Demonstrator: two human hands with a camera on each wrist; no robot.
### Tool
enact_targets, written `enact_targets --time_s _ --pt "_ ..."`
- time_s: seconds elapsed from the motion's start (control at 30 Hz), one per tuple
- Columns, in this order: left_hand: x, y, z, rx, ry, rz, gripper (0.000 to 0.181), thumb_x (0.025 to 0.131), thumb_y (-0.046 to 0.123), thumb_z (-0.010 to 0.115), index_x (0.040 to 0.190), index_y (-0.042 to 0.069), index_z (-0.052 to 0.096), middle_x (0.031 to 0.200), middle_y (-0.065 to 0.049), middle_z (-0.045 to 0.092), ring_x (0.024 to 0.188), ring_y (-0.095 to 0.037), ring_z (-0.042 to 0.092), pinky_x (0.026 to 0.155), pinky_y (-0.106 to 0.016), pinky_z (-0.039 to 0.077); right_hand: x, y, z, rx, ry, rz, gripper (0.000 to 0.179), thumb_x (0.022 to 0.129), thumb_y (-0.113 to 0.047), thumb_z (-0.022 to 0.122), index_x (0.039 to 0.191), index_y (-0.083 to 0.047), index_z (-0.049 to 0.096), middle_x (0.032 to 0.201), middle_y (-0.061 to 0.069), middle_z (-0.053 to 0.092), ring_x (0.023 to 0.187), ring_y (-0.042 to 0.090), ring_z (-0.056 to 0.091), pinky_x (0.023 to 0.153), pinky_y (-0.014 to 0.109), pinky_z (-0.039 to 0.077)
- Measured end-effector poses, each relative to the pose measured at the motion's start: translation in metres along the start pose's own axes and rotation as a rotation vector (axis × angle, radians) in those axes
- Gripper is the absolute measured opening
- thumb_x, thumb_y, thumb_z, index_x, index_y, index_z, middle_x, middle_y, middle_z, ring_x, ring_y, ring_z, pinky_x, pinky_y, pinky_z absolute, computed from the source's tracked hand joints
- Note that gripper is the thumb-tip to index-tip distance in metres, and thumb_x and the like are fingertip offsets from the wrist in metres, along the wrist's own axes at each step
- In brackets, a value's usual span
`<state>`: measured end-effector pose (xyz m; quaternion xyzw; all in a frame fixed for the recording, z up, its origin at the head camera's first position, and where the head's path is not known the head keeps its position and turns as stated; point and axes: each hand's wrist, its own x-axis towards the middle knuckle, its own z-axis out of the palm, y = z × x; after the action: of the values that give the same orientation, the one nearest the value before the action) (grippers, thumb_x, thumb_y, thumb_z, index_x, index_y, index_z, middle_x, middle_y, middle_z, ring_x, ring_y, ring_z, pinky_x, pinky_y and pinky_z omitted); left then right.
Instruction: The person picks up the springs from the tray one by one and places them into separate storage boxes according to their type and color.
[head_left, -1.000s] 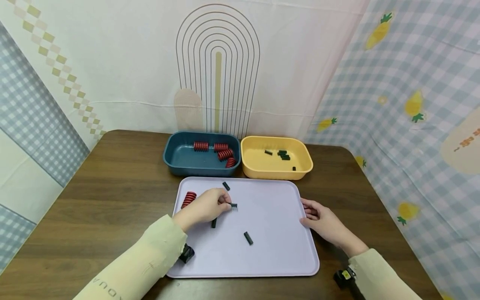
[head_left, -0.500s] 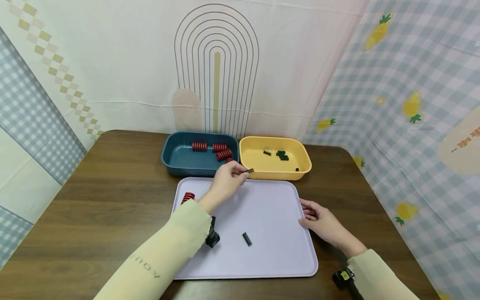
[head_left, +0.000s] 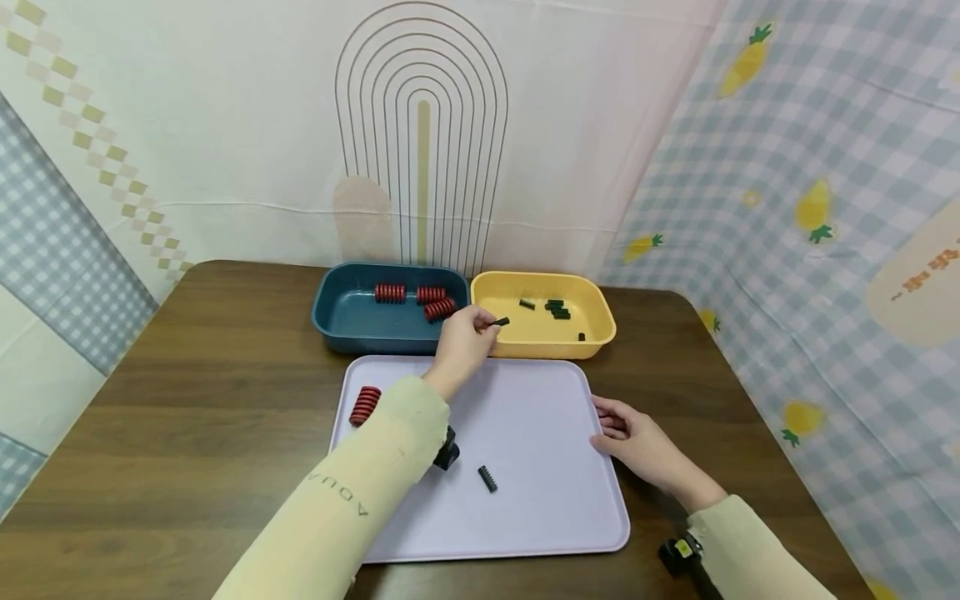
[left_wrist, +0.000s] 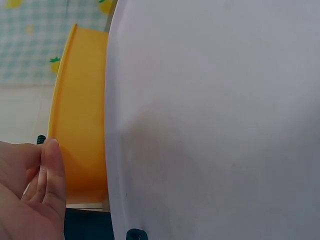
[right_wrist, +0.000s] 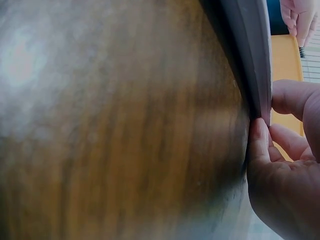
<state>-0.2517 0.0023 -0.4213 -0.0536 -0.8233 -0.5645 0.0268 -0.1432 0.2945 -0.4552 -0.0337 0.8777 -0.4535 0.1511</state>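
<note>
1. Head view: the left hand (head_left: pixel 462 333) pinches one dark green spring (head_left: pixel 501 322) at the left end of the yellow bin (head_left: pixel 540 350). From this angle the spring overlaps the bin's interior (its height above the bottom cannot be told).
2. Left wrist view agrees: fingertips (left_wrist: pixel 52 150) at the bin's rim, one end of the spring showing just past them.
3. Right hand (head_left: pixel 637 437) grips the right edge of the lavender tray (head_left: pixel 540 433); the right wrist view shows the thumb on one side of the rim and fingers on the other. Hands well apart, each with its own hold.
4. Contents: loose green springs (head_left: pixel 561 314) lie in the yellow bin, red springs (head_left: pixel 389 292) in the blue bin (head_left: pixel 375 343). Reads as a sort by kind (my inference).
5. On the tray: a lone green spring (head_left: pixel 487 478) and a thick red spring (head_left: pixel 365 406) near the left sleeve (head_left: pixel 315 517). Left wrist view adds a dark piece (left_wrist: pixel 136 234), cut off by the frame, probably another spring.
6. Step in hand, as judged: delivery to the yellow bin, release not yet made. Next move calls for clearing the rim, lowering slightly and parting the pinch, so the spring drops among its like without bouncing out.
</note>
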Motion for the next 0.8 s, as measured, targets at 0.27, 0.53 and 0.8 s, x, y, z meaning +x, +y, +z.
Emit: enact_targets --time_s 0.27,0.53,0.8 --pt "0.001 0.001 0.001 0.044 -0.002 -0.003 0.009 0.093 0.012 0.066 0.1 0.008 0.066 0.084 -0.001 0.065 0.066 -0.011 0.064 0.059 -0.026 0.053 0.0 -0.001 0.0 -0.006 -0.001 0.002 0.064 0.09 -0.016 0.071 0.146 -0.012 0.041 0.129 0.011 0.052 0.116 0.024 0.052 0.09 0.025 0.049" --pt "-0.002 -0.001 -0.002 0.039 -0.032 0.003 0.017 0.093 0.013 0.065 0.107 0.003 0.067 0.094 -0.002 0.066 0.072 -0.01 0.065 0.064 -0.025 0.054 0.001 0.001 0.0 -0.016 0.002 0.008 0.064 0.089 -0.018 0.071 0.146 -0.013 0.042 0.128 0.011 0.052 0.116 0.024 0.052 0.091 0.027 0.049" --pt "-0.009 -0.002 -0.013 0.033 -0.082 0.041 0.018 0.091 0.02 0.069 0.107 0.013 0.066 0.101 0.002 0.064 0.091 -0.014 0.06 0.078 -0.029 0.052 0.0 0.0 0.0 -0.011 0.004 0.015 0.064 0.089 -0.017 0.071 0.146 -0.012 0.042 0.128 0.011 0.052 0.115 0.024 0.052 0.091 0.028 0.049"
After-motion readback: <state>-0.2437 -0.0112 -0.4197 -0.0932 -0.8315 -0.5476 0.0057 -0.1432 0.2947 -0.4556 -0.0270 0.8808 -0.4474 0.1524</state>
